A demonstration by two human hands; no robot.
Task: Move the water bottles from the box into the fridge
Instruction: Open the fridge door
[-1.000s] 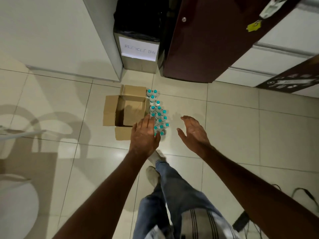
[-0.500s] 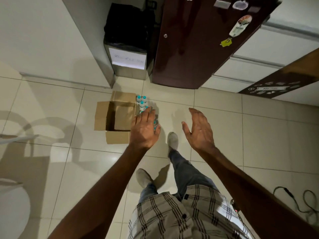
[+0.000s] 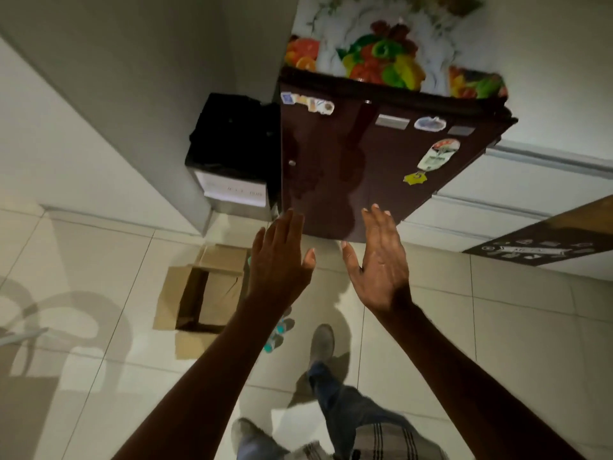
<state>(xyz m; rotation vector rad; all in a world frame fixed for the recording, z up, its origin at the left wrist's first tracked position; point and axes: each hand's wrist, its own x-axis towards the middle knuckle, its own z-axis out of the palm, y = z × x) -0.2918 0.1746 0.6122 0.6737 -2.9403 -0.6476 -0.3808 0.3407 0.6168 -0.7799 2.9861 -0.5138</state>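
Water bottles [image 3: 278,330] with teal caps stand on the floor [image 3: 497,327] beside the open cardboard box [image 3: 202,293], partly hidden under our left forearm. Both our hands, left [image 3: 280,260] and right [image 3: 381,260], reach forward, fingers spread and holding nothing, toward the closed brown fridge [image 3: 365,161].

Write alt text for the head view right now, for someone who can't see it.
Both hands, left hand and right hand, reach open and empty toward the closed dark-brown fridge. On the tiled floor below sit an open cardboard box and teal-capped water bottles beside it.
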